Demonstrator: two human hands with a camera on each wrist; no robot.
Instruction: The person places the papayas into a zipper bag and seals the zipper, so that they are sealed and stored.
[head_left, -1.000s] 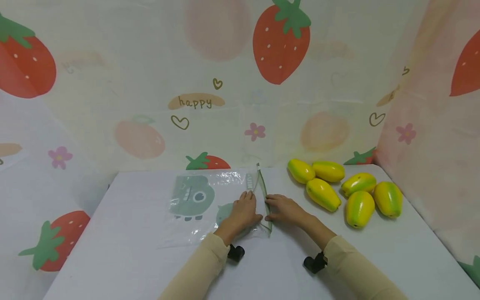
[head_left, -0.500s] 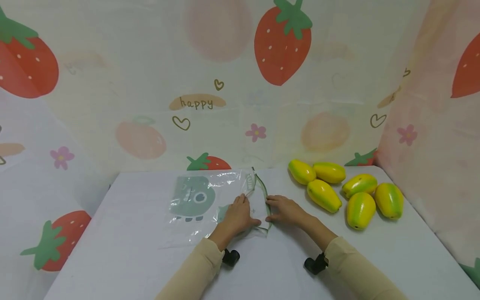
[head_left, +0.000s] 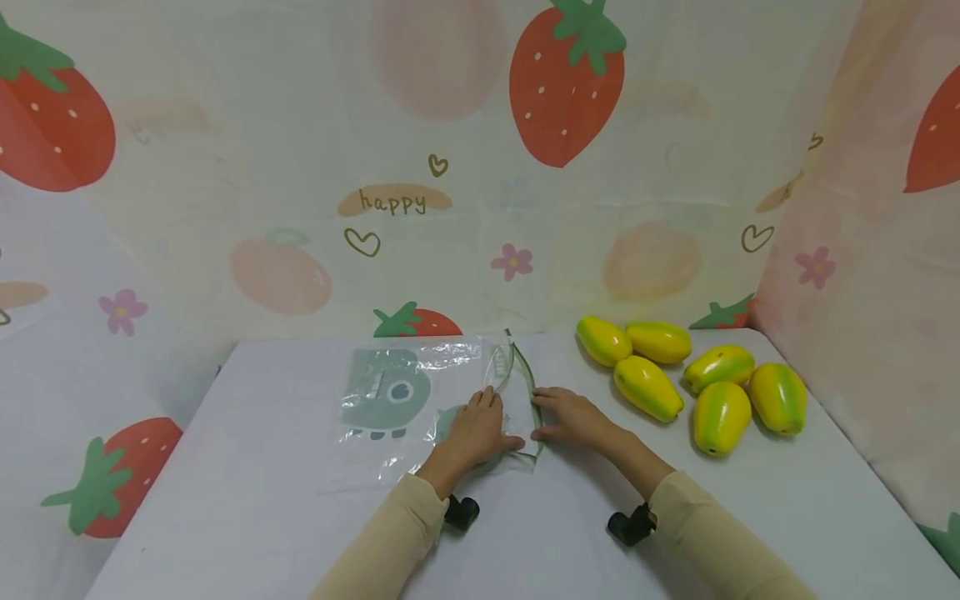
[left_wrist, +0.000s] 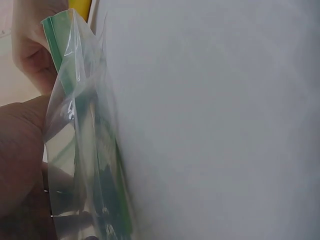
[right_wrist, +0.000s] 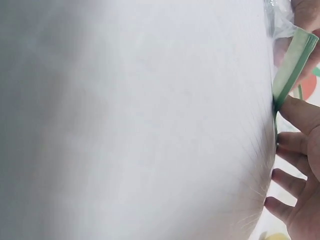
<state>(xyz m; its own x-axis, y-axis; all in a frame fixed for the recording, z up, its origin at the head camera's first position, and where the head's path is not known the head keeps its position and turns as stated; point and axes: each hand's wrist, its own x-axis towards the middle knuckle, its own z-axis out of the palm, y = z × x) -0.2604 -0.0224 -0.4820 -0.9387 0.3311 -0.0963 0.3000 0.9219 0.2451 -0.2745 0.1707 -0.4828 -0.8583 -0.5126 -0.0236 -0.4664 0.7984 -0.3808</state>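
Observation:
A clear zip bag (head_left: 386,387) with a green dinosaur print lies flat on the table, its mouth towards the right. The mouth gapes, with the two green zip strips (head_left: 527,375) apart. My left hand (head_left: 474,429) rests on the bag's upper layer near the mouth, fingers extended and thumb out to the side. My right hand (head_left: 573,417) presses the right-hand strip with straight fingertips. In the right wrist view its thumb (right_wrist: 300,114) touches the strip's end and the other fingers are spread on the white surface. Raised clear film (left_wrist: 85,125) partly covers the left fingers.
Several yellow-green papayas (head_left: 648,389) lie in two groups at the back right of the white table (head_left: 262,433). A strawberry-print cloth (head_left: 566,83) hangs behind and on both sides. Each wrist bears a black camera (head_left: 461,512).
My left hand has shifted slightly left, drawing the upper strip away from the lower one, so the bag's mouth gapes wider. My right hand has stayed on its strip.

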